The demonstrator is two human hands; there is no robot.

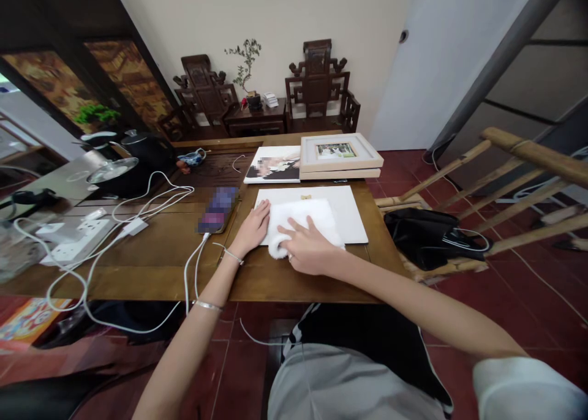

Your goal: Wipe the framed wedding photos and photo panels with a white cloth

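Note:
A flat white board [349,209], maybe the back of a frame, lies on the wooden table [156,255]. A white cloth [303,215] is spread over its near left part. My left hand [252,227] lies flat and open on the board's left edge, beside the cloth. My right hand [307,247] presses down on the cloth's bunched near end, fingers spread and curled over it. A phone [219,210] with a plugged-in cable lies just left of my left hand.
Two stacked light wooden picture frames [340,155] and a photo print [273,164] lie farther back. White cables, chargers and a power strip [76,236] crowd the left side near a black kettle [138,157]. A black bag [425,236] rests on a bamboo chair at right.

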